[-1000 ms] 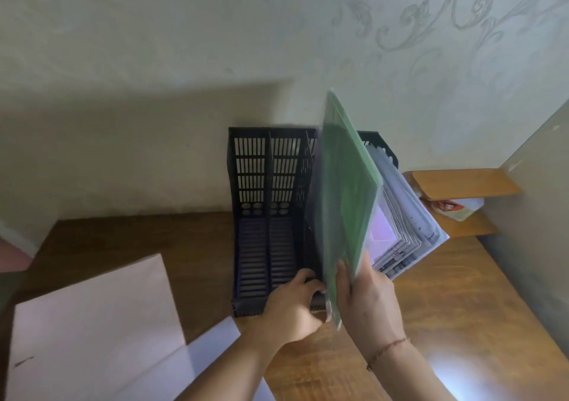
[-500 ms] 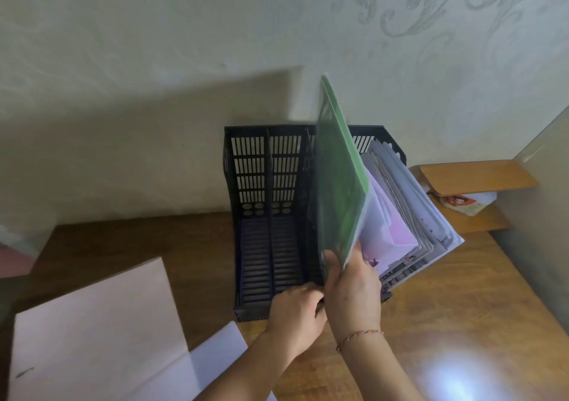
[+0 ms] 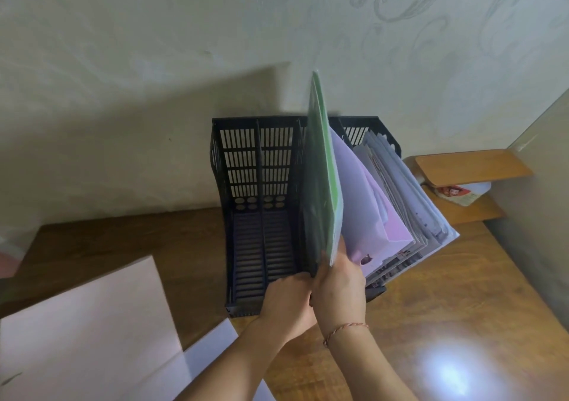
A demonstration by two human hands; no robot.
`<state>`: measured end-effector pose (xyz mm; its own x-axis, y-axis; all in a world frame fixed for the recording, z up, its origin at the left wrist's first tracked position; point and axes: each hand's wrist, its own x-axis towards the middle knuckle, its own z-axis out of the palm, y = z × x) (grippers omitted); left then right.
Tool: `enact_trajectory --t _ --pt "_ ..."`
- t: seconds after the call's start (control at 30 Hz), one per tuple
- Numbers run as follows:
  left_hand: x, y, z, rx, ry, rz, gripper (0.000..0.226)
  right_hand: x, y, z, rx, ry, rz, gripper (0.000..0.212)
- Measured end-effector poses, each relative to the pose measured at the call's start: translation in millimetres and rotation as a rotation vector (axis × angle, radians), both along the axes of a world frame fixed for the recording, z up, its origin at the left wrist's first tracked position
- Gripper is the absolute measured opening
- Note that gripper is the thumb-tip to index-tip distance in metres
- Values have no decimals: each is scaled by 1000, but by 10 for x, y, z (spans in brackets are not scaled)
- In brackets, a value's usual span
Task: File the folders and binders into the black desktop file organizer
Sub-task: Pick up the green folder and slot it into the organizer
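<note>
**Green folder going into the third slot**

So, the right hand (image 3: 337,290) pinches the thin green plastic folder (image 3: 323,179) by its lower near corner, thumb on one face and fingers on the other. Holding it at the bottom edge makes sense, since that keeps the sheet upright and lets it be steered down beside a divider. The folder stands almost vertical with its base at the front of the black slotted plastic desktop file organizer (image 3: 255,216), just left of the packed stack of pale purple and white paper files (image 3: 388,210) that leans out to the right. My read is it isn't fully seated yet.

The left hand (image 3: 288,296) rests curled on the organizer's front lip, right against the other hand. Probably it's bracing the light rack so it doesn't slide on the brown wooden desk (image 3: 431,308). How firmly its grip is clenched on the lip, I can't tell.

The two left compartments look empty. Large white paper sheets (image 3: 89,330) lie on the desk at the near left, likely next in line.
</note>
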<state>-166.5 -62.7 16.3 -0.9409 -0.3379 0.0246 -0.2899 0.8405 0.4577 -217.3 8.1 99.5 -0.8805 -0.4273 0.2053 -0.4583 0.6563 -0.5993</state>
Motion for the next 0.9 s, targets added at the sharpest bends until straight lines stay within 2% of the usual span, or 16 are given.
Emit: enact_trajectory --t 0.1,0.23,0.3,0.37,0.4,0.5,0.57,0.6,0.67,0.73,0.8,0.9 --pt "28 -5 -43 8 18 -13 14 -48 4 -63 47 -40 -2 69" --pt "43 1 -88 40 25 48 12 -60 -19 -69 79 -168 -12 61" --pt "28 4 -66 96 41 106 26 -17 -9 -8 77 -240 23 49" --pt "9 30 -20 141 55 116 21 71 75 146 29 -273 73 31" --pt "9 37 -9 148 68 108 15 114 153 283 -12 -250 81 33" --pt "7 35 -33 98 154 108 48 119 342 1045 -155 21 119 76" --pt "15 35 -48 79 205 102 55 -68 276 1570 -177 170 142 84" --pt "23 33 -54 78 221 98 55 -212 165 1803 -101 182 148 88" --pt "41 34 -57 79 247 88 52 -518 -176 2158 205 113 187 89" --pt "47 32 -65 71 263 81 48 -765 -515 2285 473 -35 267 73" --pt "46 31 -57 56 270 74 45 -914 -741 2253 613 -97 315 52" --pt "44 24 -62 74 250 63 46 -998 -906 2136 779 51 360 27"
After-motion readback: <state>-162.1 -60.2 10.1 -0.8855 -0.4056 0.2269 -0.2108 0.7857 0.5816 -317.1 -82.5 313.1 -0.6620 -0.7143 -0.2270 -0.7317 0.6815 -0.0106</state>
